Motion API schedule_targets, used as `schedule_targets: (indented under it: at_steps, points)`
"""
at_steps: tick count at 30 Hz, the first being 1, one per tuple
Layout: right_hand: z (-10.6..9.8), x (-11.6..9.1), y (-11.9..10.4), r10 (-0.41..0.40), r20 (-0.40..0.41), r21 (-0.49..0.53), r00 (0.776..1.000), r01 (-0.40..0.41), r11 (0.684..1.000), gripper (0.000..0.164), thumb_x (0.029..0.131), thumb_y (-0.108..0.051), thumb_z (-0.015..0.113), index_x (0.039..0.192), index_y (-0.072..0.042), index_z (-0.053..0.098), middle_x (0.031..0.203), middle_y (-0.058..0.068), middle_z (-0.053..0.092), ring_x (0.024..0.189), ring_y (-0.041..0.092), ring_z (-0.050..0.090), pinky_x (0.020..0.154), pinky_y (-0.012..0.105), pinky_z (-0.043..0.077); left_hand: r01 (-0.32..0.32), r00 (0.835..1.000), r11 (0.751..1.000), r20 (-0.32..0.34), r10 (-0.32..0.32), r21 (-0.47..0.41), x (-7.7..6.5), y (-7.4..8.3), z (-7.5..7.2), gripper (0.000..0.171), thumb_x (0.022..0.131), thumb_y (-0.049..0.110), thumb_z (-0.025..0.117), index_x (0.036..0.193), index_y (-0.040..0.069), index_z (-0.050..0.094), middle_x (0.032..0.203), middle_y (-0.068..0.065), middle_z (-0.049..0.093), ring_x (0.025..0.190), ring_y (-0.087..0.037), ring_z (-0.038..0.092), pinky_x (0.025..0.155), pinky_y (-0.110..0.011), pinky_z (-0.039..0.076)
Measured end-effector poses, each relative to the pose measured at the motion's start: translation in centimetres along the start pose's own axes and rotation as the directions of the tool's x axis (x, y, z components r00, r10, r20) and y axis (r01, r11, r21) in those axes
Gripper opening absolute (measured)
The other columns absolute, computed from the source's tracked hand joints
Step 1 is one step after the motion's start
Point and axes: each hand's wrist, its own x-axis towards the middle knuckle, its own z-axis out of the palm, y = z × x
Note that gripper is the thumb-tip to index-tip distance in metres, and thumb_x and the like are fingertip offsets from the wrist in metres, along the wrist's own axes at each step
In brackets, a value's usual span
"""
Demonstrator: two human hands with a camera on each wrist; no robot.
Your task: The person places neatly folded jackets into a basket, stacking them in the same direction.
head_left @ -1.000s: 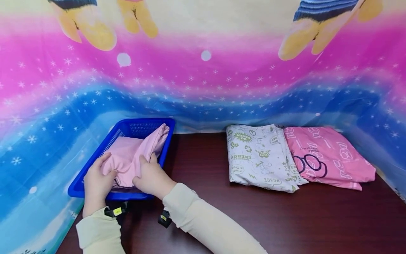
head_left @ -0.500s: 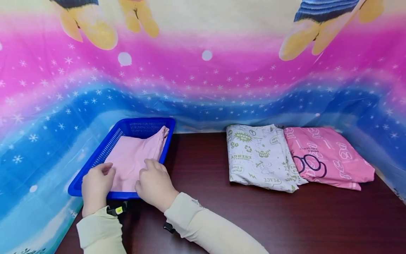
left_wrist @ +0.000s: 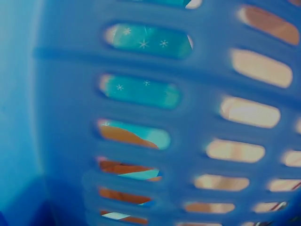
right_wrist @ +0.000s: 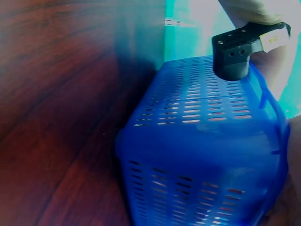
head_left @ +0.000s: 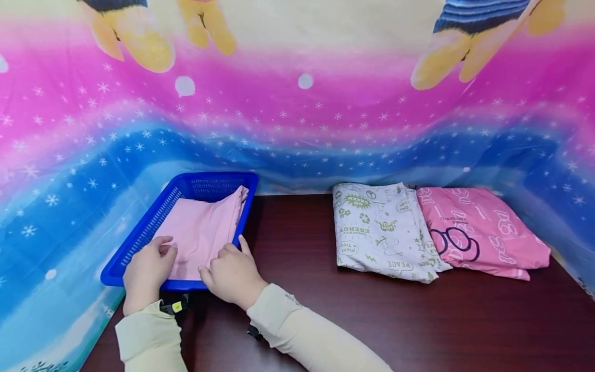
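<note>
A blue plastic basket (head_left: pixel 178 285) stands at the left of the table, with a folded light-pink cloth (head_left: pixel 200 225) lying flat inside it. The cloth's right side rises against the basket wall. My left hand (head_left: pixel 147 268) is over the near left corner, its fingers loosely bent beside the cloth. At the near right corner, my right hand (head_left: pixel 234 271) has one finger extended along the rim and the others loosely bent over the cloth's edge. The right wrist view shows the slotted basket wall (right_wrist: pixel 202 141) from outside; slots of the basket (left_wrist: pixel 197 108) fill the left wrist view.
To the right lie a folded white cloth (head_left: pixel 378 232) with green print and a folded pink cloth (head_left: pixel 483 227) with a dark bow print, partly touching. The dark wood table (head_left: pixel 297 268) meets a printed backdrop (head_left: pixel 302 119) behind.
Both hands have let go of the light-pink cloth, which now lies flatter in the basket. My right hand has shifted slightly right and nearer, to the basket's rim.
</note>
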Motion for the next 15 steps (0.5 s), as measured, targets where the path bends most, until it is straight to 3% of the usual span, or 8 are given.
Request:
schedule_targets:
  at_steps: [9, 15]
  points:
    - [0.7, -0.6, 0.9, -0.061, -0.096, 0.060, 0.994, 0.067, 0.996, 0.036, 0.103, -0.035, 0.051, 0.079, -0.023, 0.075, 0.086, -0.011, 0.069, 0.109, 0.009, 0.060, 0.114, 0.053, 0.035, -0.053, 0.999, 0.998, -0.003, 0.053, -0.028, 0.0, 0.5, 0.3, 0.048, 0.103, 0.026, 0.050, 0.141, -0.003, 0.052, 0.128, -0.032, 0.061, 0.116, -0.052, 0.058, 0.092, -0.067, 0.047]
    - [0.9, -1.0, 1.5, -0.080, -0.130, 0.134, 0.988, 0.097, 0.986, 0.028, 0.102, -0.030, 0.054, 0.090, -0.022, 0.078, 0.102, -0.009, 0.072, 0.119, 0.011, 0.058, 0.115, 0.051, 0.035, -0.134, 0.990, 0.990, -0.040, 0.133, -0.039, 0.0, 1.1, 0.7, 0.042, 0.102, 0.022, 0.052, 0.136, -0.003, 0.057, 0.121, -0.033, 0.064, 0.110, -0.051, 0.062, 0.091, -0.065, 0.049]
